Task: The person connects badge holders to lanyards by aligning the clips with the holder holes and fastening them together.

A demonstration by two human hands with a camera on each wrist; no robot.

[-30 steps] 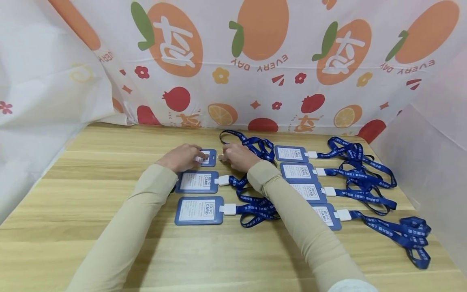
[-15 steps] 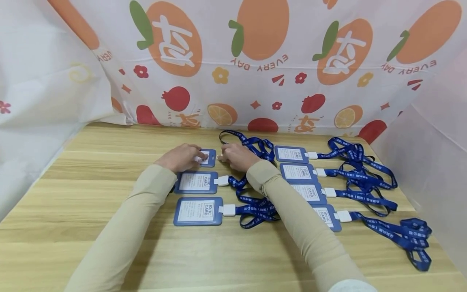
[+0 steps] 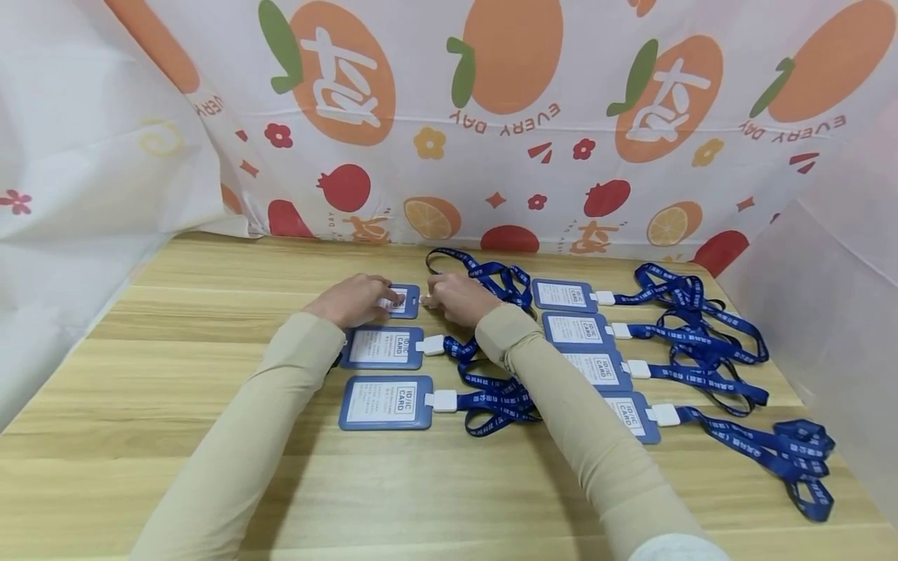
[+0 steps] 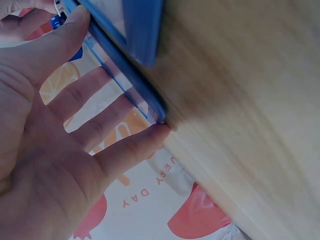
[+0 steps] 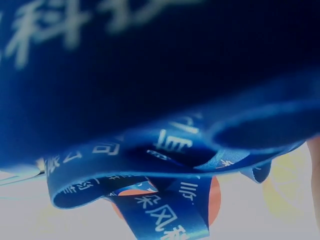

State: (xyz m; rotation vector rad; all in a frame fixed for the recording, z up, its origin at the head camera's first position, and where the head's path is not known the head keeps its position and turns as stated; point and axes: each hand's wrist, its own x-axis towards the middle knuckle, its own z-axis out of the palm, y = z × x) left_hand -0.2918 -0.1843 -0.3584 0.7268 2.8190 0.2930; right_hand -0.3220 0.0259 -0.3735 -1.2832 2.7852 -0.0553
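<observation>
In the head view my left hand (image 3: 354, 301) holds the back-row blue badge holder (image 3: 408, 301) by its left part, covering much of its card. The left wrist view has the thumb (image 4: 75, 25) at one long edge of that badge holder (image 4: 130, 77), the fingers spread across its clear face. Just right of its slot, my right hand (image 3: 459, 299) pinches a small white clip (image 3: 424, 301), mostly hidden by the fingertips. The dark blue lanyard (image 3: 508, 282) lies looped behind that hand; printed lanyard folds (image 5: 170, 145) fill much of the right wrist view.
Two badge holders with clips and lanyards lie nearer me, one in the middle (image 3: 384, 347) and one in front (image 3: 386, 403). On the right, several more form a column, including a back one (image 3: 563, 296), their lanyards (image 3: 701, 343) piled toward the table's right side. A fruit-print cloth (image 3: 491, 171) hangs behind.
Both hands keep their places at the back badge holder and the clip. The head view has shifted slightly; nothing else visibly differs.
</observation>
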